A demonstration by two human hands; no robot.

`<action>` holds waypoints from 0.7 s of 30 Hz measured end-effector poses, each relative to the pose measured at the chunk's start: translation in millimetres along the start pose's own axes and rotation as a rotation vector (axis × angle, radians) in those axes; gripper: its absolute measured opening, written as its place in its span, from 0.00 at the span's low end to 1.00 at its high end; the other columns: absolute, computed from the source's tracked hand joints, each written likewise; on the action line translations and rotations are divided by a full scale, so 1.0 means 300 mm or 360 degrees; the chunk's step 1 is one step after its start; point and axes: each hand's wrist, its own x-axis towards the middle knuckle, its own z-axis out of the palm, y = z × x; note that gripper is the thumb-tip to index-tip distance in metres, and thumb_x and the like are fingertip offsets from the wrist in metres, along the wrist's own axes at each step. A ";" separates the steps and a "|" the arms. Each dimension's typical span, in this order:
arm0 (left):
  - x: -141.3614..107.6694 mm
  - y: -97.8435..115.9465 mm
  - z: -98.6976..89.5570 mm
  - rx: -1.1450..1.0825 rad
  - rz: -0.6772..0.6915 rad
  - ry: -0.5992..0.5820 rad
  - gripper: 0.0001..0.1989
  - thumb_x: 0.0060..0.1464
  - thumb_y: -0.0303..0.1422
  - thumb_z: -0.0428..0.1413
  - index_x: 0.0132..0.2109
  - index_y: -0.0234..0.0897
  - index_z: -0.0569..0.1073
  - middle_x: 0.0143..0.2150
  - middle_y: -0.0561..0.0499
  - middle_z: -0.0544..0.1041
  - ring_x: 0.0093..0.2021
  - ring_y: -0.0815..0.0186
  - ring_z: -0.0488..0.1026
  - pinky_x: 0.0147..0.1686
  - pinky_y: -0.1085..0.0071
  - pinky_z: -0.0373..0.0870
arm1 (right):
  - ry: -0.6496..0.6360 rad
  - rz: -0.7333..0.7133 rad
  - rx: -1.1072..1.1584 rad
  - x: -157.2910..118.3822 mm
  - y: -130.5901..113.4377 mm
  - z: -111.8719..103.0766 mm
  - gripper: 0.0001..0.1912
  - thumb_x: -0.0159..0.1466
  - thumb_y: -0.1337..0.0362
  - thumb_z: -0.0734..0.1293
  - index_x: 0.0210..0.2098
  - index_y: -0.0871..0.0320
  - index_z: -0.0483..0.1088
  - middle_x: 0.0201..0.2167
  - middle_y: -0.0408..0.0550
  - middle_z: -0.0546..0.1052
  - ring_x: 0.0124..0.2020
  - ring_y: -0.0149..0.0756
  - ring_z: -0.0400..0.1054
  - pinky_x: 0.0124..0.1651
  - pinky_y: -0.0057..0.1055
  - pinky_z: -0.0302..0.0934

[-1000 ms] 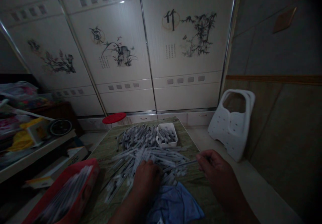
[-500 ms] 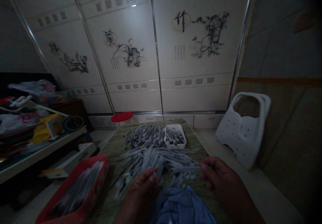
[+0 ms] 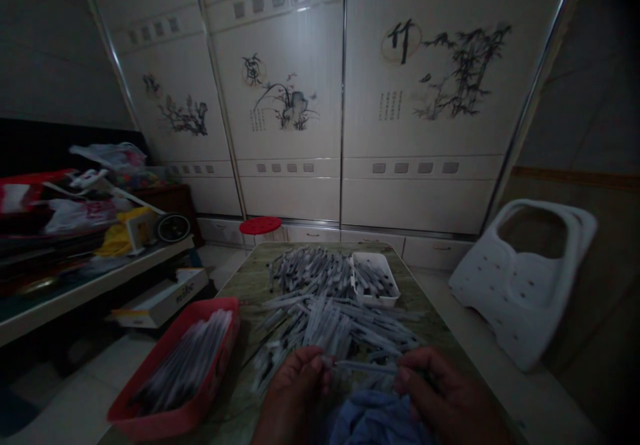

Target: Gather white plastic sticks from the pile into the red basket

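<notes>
The left hand point(image 3: 295, 385) and right hand point(image 3: 445, 385) hold a thin tube point(image 3: 365, 367) level, fingers point(image 3: 407, 378) clamped on its ends, near the heap of tubes point(image 3: 330, 318) (blue cloth point(image 3: 375, 422) just below) on the worktop point(image 3: 410, 292).

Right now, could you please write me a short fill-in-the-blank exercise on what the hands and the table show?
1. The left hand and right hand share one slim plastic tube, held level above a crumpled cloth coloured ____.
2. Loose tubes lie heaped on the stone-patterned table, beside a small tray coloured ____.
3. Left of the table, more tubes lie packed in a larger tray coloured ____.

Answers: blue; white; red.
</notes>
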 end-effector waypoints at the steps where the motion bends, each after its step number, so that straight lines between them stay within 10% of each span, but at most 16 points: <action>1: 0.003 0.001 -0.003 -0.0016 -0.0007 -0.0005 0.22 0.41 0.34 0.76 0.40 0.35 0.75 0.32 0.52 0.81 0.28 0.72 0.75 0.31 0.77 0.70 | 0.0006 -0.0020 -0.0012 0.003 -0.002 0.006 0.11 0.57 0.52 0.69 0.29 0.52 0.76 0.17 0.37 0.73 0.20 0.34 0.68 0.26 0.27 0.59; 21: 0.034 0.002 -0.033 -0.0098 -0.0046 0.0021 0.24 0.36 0.34 0.77 0.40 0.36 0.76 0.27 0.55 0.78 0.27 0.71 0.75 0.31 0.76 0.70 | -0.0264 -0.0074 -0.0145 0.045 0.061 0.086 0.10 0.58 0.53 0.69 0.31 0.53 0.75 0.22 0.39 0.74 0.25 0.36 0.69 0.28 0.28 0.61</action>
